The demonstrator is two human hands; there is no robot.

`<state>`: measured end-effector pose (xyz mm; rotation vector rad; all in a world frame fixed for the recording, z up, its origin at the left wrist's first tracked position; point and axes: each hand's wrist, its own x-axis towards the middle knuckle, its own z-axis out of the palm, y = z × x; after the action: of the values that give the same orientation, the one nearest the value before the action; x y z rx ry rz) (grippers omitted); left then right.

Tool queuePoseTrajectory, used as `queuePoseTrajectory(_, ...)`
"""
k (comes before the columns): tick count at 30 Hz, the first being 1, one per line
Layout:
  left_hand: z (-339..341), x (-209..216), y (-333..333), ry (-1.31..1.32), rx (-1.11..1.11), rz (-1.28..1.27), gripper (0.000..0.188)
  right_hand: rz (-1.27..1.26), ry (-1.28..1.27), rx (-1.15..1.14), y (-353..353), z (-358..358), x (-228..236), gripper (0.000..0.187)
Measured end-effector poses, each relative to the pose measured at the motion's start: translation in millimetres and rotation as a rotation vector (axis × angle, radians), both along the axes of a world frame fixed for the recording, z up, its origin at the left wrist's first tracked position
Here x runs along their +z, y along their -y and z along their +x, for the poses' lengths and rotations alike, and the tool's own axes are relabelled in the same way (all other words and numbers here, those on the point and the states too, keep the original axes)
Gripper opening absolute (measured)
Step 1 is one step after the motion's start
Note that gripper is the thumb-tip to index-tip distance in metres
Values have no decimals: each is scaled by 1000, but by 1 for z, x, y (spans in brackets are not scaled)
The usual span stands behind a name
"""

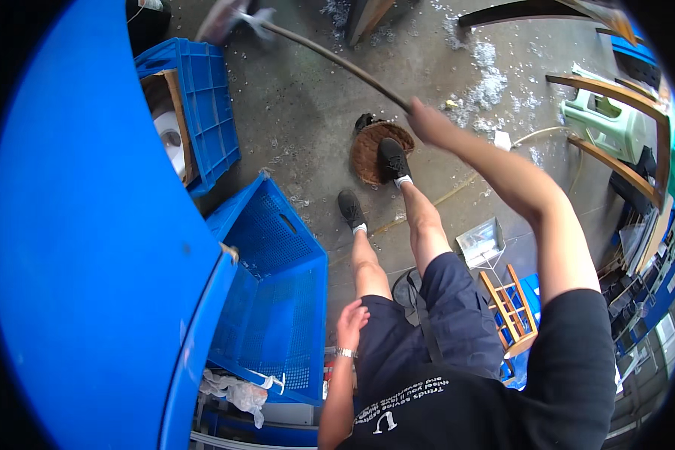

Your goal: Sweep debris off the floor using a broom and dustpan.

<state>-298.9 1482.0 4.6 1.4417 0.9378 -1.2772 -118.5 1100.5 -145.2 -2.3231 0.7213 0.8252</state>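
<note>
My right hand (427, 126) is closed around the end of a long-handled broom (337, 60), with the arm stretched forward. The broom slants away to the far left; its head is blurred at the upper edge, with a pale strip tied where it joins the handle. My left hand (351, 322) hangs by my left hip, holding nothing, its fingers loosely bent and apart. White scraps (487, 79) lie scattered on the floor ahead to the right. My right foot is on a round brown cushion (369, 154), with a small black thing at its far edge.
At left are a large blue surface (90, 225), a blue crate (285, 300) and another crate (210, 105) holding a carton. A dustpan (480, 244) and a small wooden stool (511, 311) are at my right. Further right stand a pale green stool (607, 120) and wooden furniture legs.
</note>
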Motion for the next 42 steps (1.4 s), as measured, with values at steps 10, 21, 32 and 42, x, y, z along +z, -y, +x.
queuePoseTrajectory(10,96,-84,105,-273,281,-527,62,177,-189,-151,-63,-235,218,23)
queuePoseTrajectory(21,199,-213,156,289,349,-120,16,271,-180,91,-98,-138,156,20)
queuePoseTrajectory(32,-18,-102,240,74,427,-372,17,323,-516,-265,-53,-308,277,31)
queuePoseTrajectory(42,4,-171,253,140,-16,166,25,319,-368,-102,-18,-303,206,36)
